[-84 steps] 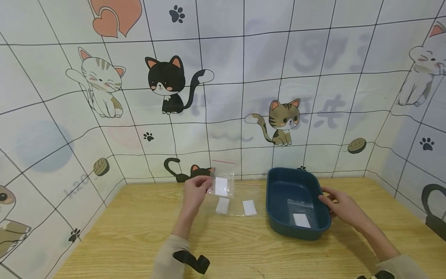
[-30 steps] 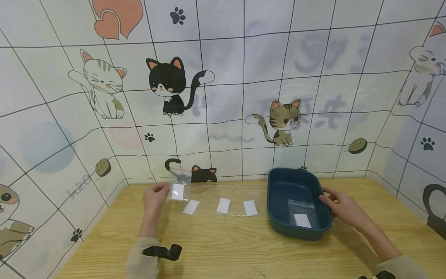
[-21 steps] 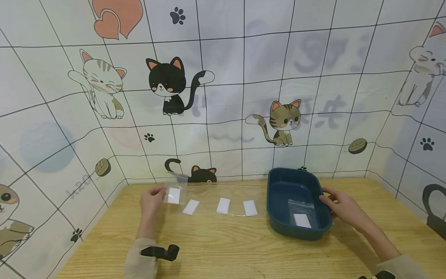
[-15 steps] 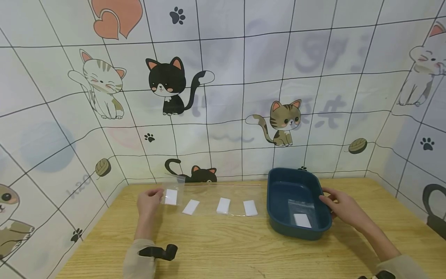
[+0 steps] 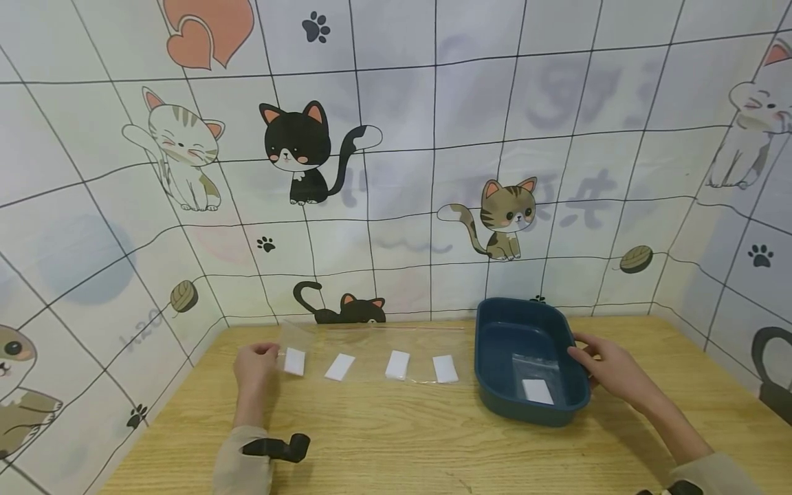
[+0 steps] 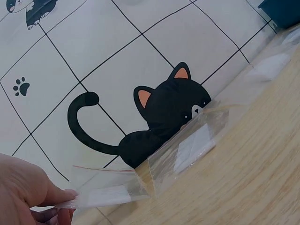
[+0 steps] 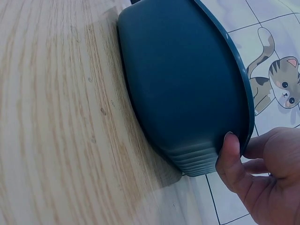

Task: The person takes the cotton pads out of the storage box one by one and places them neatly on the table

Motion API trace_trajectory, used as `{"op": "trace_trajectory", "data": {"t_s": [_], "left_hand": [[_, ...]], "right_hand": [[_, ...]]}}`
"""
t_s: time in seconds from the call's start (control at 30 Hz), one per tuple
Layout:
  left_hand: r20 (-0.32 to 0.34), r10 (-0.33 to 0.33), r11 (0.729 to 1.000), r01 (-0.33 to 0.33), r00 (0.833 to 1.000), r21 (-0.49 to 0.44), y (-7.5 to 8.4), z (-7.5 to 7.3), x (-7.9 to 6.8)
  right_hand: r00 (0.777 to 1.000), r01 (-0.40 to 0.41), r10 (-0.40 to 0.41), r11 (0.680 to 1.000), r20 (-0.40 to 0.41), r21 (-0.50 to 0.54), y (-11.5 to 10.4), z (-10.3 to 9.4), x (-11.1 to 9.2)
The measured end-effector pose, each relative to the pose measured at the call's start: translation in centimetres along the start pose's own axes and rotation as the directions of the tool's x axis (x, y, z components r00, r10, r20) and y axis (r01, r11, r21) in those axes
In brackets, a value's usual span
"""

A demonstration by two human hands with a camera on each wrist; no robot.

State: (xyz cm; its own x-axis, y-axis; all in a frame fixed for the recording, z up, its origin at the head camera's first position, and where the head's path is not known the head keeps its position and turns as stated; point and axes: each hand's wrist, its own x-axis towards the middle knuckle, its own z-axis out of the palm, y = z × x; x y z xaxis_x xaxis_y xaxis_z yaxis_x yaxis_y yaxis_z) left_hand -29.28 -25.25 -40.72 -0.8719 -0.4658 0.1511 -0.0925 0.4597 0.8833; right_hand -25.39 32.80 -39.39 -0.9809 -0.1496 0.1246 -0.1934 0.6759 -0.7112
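Note:
At the left end of the row, my left hand (image 5: 252, 371) pinches the edge of a clear zip bag (image 5: 295, 361) holding a white rectangular piece. In the left wrist view this bag (image 6: 110, 193) slants between thumb and fingers, near another bag (image 6: 194, 146). Three similar bags lie to its right: one bag (image 5: 339, 367), a middle bag (image 5: 397, 365) and a right bag (image 5: 445, 369). My right hand (image 5: 609, 368) grips the right rim of a dark blue plastic bin (image 5: 526, 411), the thumb on its outer wall in the right wrist view. Inside lies another bag (image 5: 536, 391).
The wooden table (image 5: 396, 440) ends at a wall sheet (image 5: 402, 172) printed with cats and grid lines. The bin stands close to that sheet, right of the bags. A black strap (image 5: 275, 448) crosses the left sleeve.
My left hand has placed one bag at the row's left, then moved further left with another bag and lowered it toward the table. The right hand and bin have stayed put.

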Motion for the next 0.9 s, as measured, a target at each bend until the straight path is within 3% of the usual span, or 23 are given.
{"op": "trace_trajectory", "data": {"t_s": [0.5, 0.9], "left_hand": [[-0.014, 0.028, 0.996, -0.027, 1.0, 0.079, -1.4, 0.3, 0.4], [0.05, -0.003, 0.995, -0.002, 0.999, 0.104, -1.7, 0.5, 0.7]], "right_hand": [[0.999, 0.032, -0.032, 0.999, -0.018, -0.001, 0.1, 0.2, 0.0], [1.0, 0.015, -0.015, 1.0, -0.016, -0.001, -0.1, 0.2, -0.2]]}}
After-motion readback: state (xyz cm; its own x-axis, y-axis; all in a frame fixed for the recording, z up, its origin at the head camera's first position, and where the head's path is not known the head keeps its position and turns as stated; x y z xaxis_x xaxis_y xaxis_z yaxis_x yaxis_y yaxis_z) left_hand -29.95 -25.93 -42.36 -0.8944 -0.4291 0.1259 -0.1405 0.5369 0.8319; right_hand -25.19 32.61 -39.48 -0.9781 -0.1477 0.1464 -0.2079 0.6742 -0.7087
